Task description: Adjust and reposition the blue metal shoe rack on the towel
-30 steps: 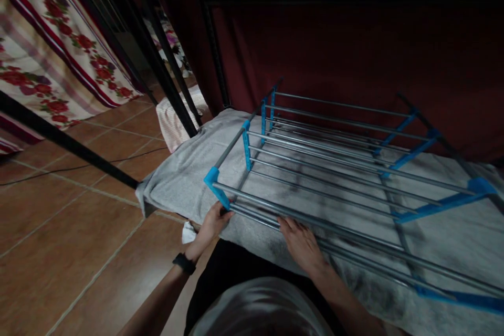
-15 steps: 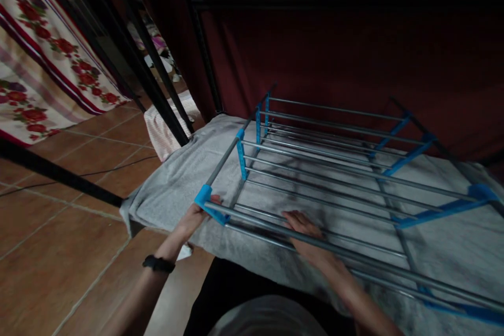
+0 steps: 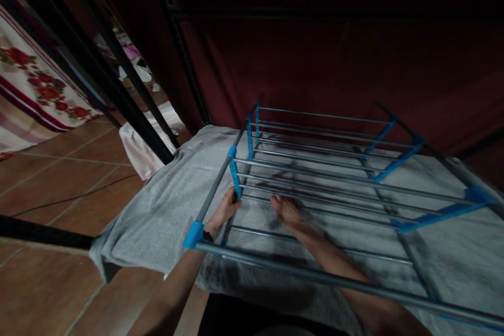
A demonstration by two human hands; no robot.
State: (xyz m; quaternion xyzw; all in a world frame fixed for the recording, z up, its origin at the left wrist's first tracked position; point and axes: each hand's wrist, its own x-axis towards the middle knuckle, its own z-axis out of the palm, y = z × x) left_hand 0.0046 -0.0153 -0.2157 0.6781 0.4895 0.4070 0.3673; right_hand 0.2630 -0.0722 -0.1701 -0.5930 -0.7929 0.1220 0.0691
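A metal rack (image 3: 315,170) of grey tubes and thin rods, joined by blue plastic brackets, lies on a grey blanket (image 3: 157,210). My left hand (image 3: 224,211) reaches under the rack's left side tube. Its fingers close around the lower end of a blue bracket (image 3: 235,176). Between the front tube and the middle rods is my right hand (image 3: 286,211), its fingers stretched out with the tips at a lower rod. The front tube (image 3: 315,275) passes over my right forearm. A blue corner piece (image 3: 193,234) sits above my left wrist.
A dark red curtain (image 3: 299,68) hangs behind the rack. Black metal posts (image 3: 129,110) stand at the left, beside a pale striped cloth (image 3: 137,142). A black cable (image 3: 79,197) crosses the tiled floor (image 3: 35,178). Floral fabric (image 3: 43,84) hangs farther left.
My left hand has moved from the front corner piece inward to a bracket farther back. My right hand has shifted slightly back and left. The view has turned a little to the right.
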